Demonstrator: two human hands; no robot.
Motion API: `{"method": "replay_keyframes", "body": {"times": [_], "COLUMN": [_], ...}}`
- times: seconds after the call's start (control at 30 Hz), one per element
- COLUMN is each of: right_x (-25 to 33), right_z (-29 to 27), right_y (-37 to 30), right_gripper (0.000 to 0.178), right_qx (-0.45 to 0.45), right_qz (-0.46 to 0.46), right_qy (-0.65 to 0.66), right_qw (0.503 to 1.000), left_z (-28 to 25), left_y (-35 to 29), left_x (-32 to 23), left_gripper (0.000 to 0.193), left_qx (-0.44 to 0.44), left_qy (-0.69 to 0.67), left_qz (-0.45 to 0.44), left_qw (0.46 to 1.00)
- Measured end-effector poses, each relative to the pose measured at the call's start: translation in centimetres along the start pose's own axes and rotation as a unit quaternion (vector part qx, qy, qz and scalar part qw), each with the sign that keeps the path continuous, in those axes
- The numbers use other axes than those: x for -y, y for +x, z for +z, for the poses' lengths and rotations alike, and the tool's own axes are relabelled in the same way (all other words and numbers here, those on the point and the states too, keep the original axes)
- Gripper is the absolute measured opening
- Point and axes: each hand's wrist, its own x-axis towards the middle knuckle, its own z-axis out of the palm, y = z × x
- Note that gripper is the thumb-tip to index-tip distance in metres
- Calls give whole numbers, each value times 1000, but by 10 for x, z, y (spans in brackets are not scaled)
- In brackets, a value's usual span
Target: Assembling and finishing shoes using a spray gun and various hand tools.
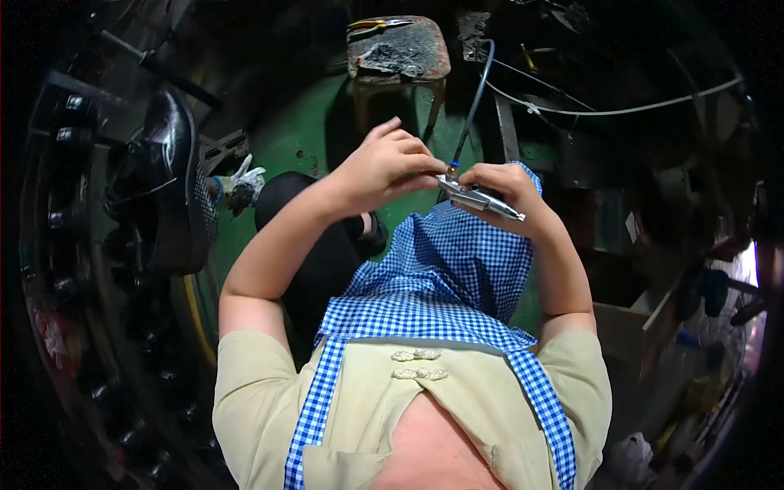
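Observation:
A silver air tool [482,201] with a blue hose fitting lies tilted across my right hand [498,186], whose fingers close around it with the thumb on top. Up from the fitting runs a dark air hose [476,106]. My left hand [392,167] reaches in from the other side, its fingertips drawn together at the tool's fitting end; one finger sticks up. Whether something small sits between those fingertips is hidden. Under both hands, a blue checked apron [457,253] covers my lap.
Ahead stands a worn stool [400,53] with yellow-handled pliers [380,26] on it. At left are a large black shoe [175,163] and a whitish glove [243,188]. A pale cable [621,112] crosses the far right. A cardboard box [629,322] sits right of me.

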Motion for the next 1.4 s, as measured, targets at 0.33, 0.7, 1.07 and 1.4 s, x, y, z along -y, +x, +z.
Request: {"method": "replay_keyframes", "body": {"times": [0.33, 0.7, 1.07, 1.4], "right_x": [11, -15, 15, 3], "right_z": [13, -14, -27, -29], "right_y": [9, 34, 23, 5], "right_gripper": [39, 28, 30, 31], "right_qx": [-58, -76, 45, -47], "right_qz": [-48, -74, -117, -17], "right_qy": [-91, -56, 13, 34], "right_qw": [993, 993, 992, 998], "left_z": [38, -33, -40, 2], "left_y": [20, 27, 28, 20], "left_x": [-4, 10, 10, -10], "left_gripper": [20, 22, 30, 22], "left_qx": [-256, -37, 319, -176], "left_qy": [157, 60, -490, 29], "left_qz": [27, 25, -148, 105], "left_qw": [954, 997, 798, 978]}}
